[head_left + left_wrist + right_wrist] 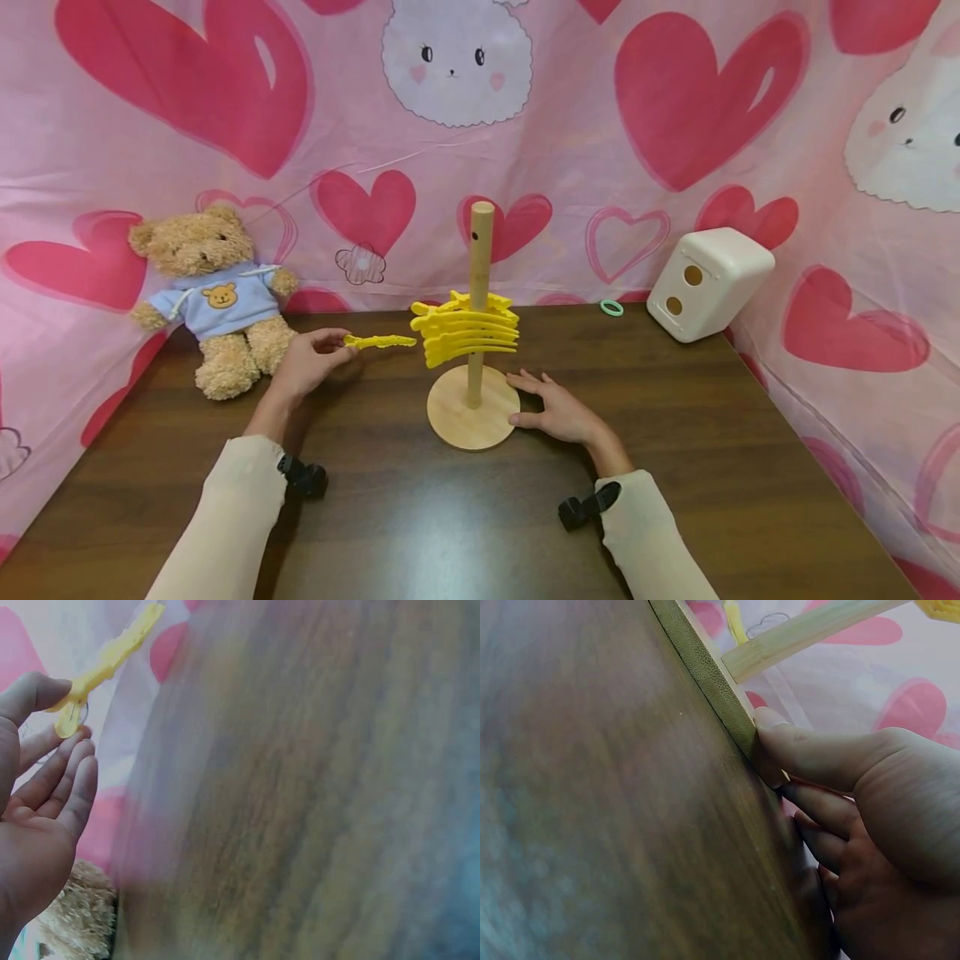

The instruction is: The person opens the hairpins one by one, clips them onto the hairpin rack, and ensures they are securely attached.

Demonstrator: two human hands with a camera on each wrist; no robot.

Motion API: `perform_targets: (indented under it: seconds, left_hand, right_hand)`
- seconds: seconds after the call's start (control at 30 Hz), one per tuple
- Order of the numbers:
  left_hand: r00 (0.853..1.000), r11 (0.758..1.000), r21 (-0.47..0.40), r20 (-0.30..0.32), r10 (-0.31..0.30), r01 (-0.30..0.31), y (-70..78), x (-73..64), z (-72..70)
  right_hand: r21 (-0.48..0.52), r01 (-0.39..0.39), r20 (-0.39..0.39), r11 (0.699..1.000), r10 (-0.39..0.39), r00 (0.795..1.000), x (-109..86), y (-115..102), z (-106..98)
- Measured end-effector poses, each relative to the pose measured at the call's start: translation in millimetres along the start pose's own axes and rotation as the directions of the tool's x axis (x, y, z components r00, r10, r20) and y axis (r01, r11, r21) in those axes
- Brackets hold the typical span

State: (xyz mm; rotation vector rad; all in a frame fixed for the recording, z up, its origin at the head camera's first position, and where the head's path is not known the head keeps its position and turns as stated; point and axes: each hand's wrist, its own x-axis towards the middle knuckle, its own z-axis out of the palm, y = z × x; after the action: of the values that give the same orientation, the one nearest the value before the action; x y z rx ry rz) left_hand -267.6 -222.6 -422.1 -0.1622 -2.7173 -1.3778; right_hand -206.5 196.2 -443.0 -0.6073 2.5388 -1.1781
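In the head view my left hand [309,360] pinches a thin yellow plastic clip [380,341] by one end, its other end pointing right toward the wooden stand. The left wrist view shows the thumb [46,690] pressing the clip's handle [71,720], the other fingers spread below. A round pole [481,250] rises upright from the stand's disc base [459,425]. Several curved yellow pieces [468,329] sit stacked around the pole at mid-height. My right hand [562,412] holds the base's right rim, thumb toward the front. Up close, the thumb [802,750] lies against the base's edge [720,697].
A teddy bear [225,292] in a blue top sits at the back left, close to my left hand. At the back right stand a white box with two round holes [708,283] and a small green ring [611,307]. Pink heart-patterned cloth [570,150] hangs behind the dark wooden table [420,517].
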Motion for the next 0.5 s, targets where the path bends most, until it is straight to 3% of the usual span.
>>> perform_targets:
  seconds: [0.17, 0.5]
  left_hand:
    - [0.998, 0.999, 0.001, -0.046, 0.036, -0.036, 6.5, -4.2, 0.0]
    - [0.995, 0.996, -0.076, -0.096, 0.041, -0.048, 21.8, -14.2, -0.5]
  right_hand:
    - [0.008, -0.008, -0.008, 1.000, 0.008, 1.000, -0.3, 0.4, -0.7]
    - [0.013, 0.001, -0.009, 1.000, -0.001, 1.000, -0.9, -0.4, 0.8]
